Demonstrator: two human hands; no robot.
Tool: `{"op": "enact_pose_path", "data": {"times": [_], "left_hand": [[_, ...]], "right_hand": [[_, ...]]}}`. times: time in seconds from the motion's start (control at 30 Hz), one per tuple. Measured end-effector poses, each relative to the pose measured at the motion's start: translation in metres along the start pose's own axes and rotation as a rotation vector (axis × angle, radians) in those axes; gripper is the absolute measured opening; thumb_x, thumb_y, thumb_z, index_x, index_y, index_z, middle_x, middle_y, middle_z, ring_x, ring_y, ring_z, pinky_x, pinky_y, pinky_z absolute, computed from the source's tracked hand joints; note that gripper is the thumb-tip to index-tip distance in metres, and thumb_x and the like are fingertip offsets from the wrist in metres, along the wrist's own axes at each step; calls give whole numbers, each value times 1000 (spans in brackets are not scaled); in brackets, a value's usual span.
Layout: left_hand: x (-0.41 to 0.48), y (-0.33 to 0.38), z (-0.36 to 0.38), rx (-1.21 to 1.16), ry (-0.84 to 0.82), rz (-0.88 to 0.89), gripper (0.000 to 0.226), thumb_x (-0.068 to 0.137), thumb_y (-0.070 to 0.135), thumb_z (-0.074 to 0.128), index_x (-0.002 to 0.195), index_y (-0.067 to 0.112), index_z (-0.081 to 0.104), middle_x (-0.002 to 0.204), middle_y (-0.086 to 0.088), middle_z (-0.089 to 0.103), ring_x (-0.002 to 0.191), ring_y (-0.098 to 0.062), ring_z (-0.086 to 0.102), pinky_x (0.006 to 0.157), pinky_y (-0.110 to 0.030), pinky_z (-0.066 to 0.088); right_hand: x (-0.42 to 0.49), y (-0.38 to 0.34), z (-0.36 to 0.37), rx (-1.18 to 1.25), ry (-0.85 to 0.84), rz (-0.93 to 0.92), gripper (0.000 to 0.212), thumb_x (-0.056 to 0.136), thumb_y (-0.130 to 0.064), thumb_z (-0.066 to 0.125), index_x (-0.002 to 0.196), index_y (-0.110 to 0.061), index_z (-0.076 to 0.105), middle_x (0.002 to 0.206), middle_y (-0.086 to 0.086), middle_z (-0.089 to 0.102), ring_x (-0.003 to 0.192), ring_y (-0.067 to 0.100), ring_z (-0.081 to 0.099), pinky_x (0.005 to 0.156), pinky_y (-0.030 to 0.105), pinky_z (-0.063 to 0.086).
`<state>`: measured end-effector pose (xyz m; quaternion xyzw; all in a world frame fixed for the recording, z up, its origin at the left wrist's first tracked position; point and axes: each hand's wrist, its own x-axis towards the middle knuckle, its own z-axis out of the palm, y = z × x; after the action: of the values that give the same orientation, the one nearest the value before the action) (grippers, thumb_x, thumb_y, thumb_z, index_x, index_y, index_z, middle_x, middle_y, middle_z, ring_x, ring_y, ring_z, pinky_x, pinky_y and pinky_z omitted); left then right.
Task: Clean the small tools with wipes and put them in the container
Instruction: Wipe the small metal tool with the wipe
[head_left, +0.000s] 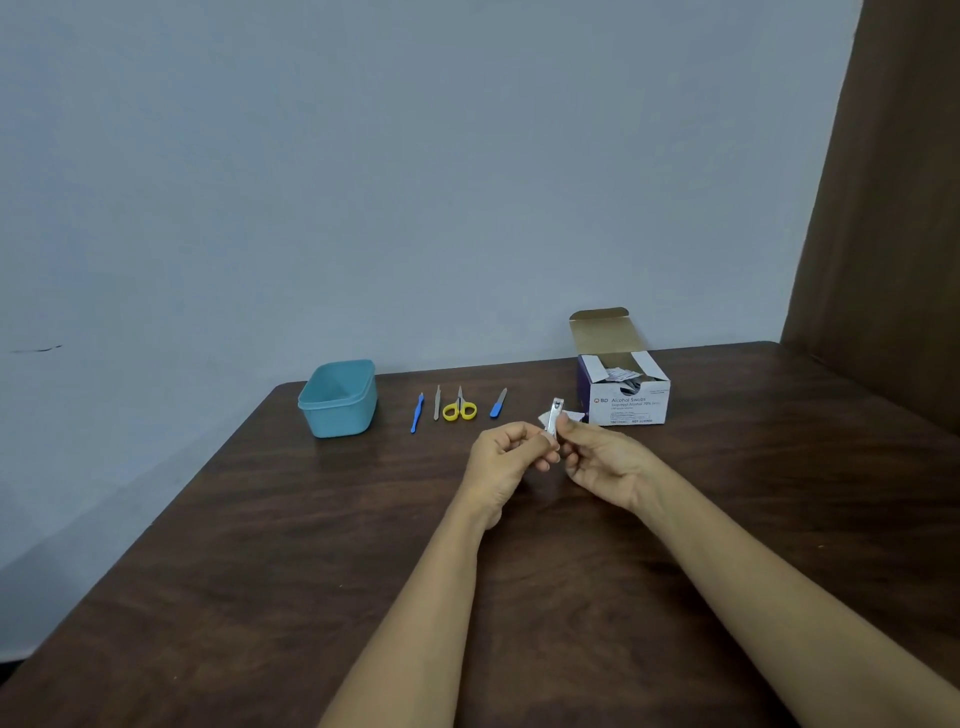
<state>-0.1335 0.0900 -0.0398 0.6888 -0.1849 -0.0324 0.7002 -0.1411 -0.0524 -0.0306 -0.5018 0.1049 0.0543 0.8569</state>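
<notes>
Both hands meet above the middle of the dark wooden counter (260, 597), and a small metal nail clipper (556, 413) stands nearly upright between them, raised off the surface. The right hand (605, 462) pinches the clipper's lower end, its fingers (571, 428) curled in around the metal. The left hand (506, 460) is also curled, its fingers (543, 452) grasping a white wipe (545, 422) pressed against the clipper's left side (only a small corner of it shows above the fingertips). Another white scrap (575, 414) shows just right of the clipper, in front of the box; whether it lies on the counter or belongs to the wipe I cannot tell.

Behind the hands, a row of tools lies on the counter, each apart from the next: a slim blue tool (417, 413), a thin metal file (437, 402), yellow-handled scissors (460, 409) and a blue-handled file (498, 403). At the left end of the row, near the counter's far corner, sits a teal container (337, 410), its lid off. To the right, close behind the right hand, stands a box of alcohol swabs (631, 408) with its flap raised and sachets showing inside. A pale wall (415, 182) rises behind, with a brown panel (883, 208) at the right.
</notes>
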Motion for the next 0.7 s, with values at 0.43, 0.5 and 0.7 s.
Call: {"op": "enact_pose_path", "data": {"times": [0.43, 0.5, 0.7], "left_hand": [[-3, 7, 0, -25, -12, -25, 16, 90, 2, 58, 78, 6, 69, 65, -1, 66, 56, -2, 56, 56, -11, 44], [-4, 8, 1, -16, -20, -31, 16, 89, 2, 58, 78, 6, 69, 64, 0, 66, 55, -2, 55, 56, -11, 44], [-6, 11, 1, -16, -34, -40, 19, 90, 1, 57, 76, 7, 69, 63, 1, 66, 55, -1, 57, 56, -11, 45]], "right_hand": [[5, 3, 0, 7, -112, 11, 24, 75, -27, 67, 96, -14, 65, 68, -4, 59, 59, 4, 48, 59, 16, 40], [6, 3, 0, 36, -97, 6, 19, 82, -30, 65, 93, -15, 66, 66, -3, 54, 60, 6, 45, 62, 18, 38], [8, 6, 0, 73, -127, 3, 21, 78, -36, 66, 87, -17, 67, 66, -1, 52, 61, 10, 44, 67, 23, 38]]}}
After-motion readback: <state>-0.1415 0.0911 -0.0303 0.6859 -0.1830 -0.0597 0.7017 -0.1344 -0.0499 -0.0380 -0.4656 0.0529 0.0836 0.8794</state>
